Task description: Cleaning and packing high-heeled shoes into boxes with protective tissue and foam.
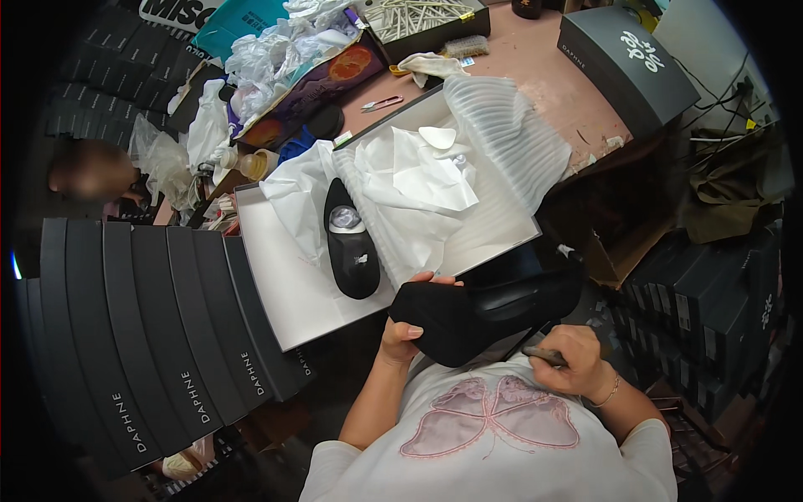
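My left hand (406, 322) grips the toe end of a black suede shoe (481, 314) held sole up just above my lap. My right hand (569, 356) is closed around a thin dark tool (544, 355) at the shoe's heel end. In front of me lies an open white shoe box (284, 284) with a second black shoe (350, 243) lying in it, beside white tissue paper (410, 180) and a ribbed foam sheet (506, 134).
A stack of dark box lids (159, 326) stands to my left. A dark shoe box (623, 63) sits on the pink table at the back right. Crumpled paper and bags (276, 50) pile up at the back. Stacked boxes (711, 309) fill the right.
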The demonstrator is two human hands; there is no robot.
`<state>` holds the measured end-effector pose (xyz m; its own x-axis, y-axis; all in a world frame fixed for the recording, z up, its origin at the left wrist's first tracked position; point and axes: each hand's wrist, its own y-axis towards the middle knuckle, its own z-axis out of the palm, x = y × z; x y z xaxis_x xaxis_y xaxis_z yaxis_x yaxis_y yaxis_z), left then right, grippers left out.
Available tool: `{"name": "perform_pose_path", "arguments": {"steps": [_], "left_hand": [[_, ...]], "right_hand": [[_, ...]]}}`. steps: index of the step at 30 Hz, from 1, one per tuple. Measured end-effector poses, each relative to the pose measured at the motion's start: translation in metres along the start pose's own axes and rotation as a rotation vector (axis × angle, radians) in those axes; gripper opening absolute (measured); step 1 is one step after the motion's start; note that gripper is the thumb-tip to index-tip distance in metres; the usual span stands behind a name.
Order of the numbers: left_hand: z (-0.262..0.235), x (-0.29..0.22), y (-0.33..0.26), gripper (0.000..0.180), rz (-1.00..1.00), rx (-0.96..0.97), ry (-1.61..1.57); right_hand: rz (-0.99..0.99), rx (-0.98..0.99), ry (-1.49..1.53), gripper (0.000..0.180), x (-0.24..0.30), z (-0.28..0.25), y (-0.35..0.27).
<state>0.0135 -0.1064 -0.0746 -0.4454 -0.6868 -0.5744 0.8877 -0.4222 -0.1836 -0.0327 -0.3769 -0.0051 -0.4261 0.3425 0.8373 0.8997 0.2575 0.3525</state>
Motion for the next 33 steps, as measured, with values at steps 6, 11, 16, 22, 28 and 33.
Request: {"name": "perform_pose_path", "arguments": {"steps": [6, 11, 16, 22, 28, 33], "left_hand": [[-0.002, 0.001, -0.001, 0.084, 0.015, 0.013, -0.016], [0.006, -0.003, -0.001, 0.083, 0.005, -0.025, 0.067], [0.019, -0.006, -0.004, 0.082, 0.008, -0.053, 0.223], [0.029, -0.011, -0.013, 0.082, 0.018, -0.082, 0.536], [0.029, -0.009, -0.02, 0.076, -0.057, -0.097, 0.573], [0.031, -0.011, -0.019, 0.078, 0.011, -0.137, 0.539]], "right_hand": [[-0.062, 0.076, 0.0, 0.024, -0.003, 0.033, 0.01], [-0.083, 0.083, -0.071, 0.023, 0.003, 0.049, 0.021], [-0.128, 0.049, -0.127, 0.024, 0.006, 0.056, 0.034], [-0.118, 0.014, -0.136, 0.022, 0.011, 0.07, 0.06], [-0.176, 0.044, -0.158, 0.018, 0.01, 0.083, 0.096], [-0.057, 0.135, -0.156, 0.021, 0.017, 0.057, 0.056]]}}
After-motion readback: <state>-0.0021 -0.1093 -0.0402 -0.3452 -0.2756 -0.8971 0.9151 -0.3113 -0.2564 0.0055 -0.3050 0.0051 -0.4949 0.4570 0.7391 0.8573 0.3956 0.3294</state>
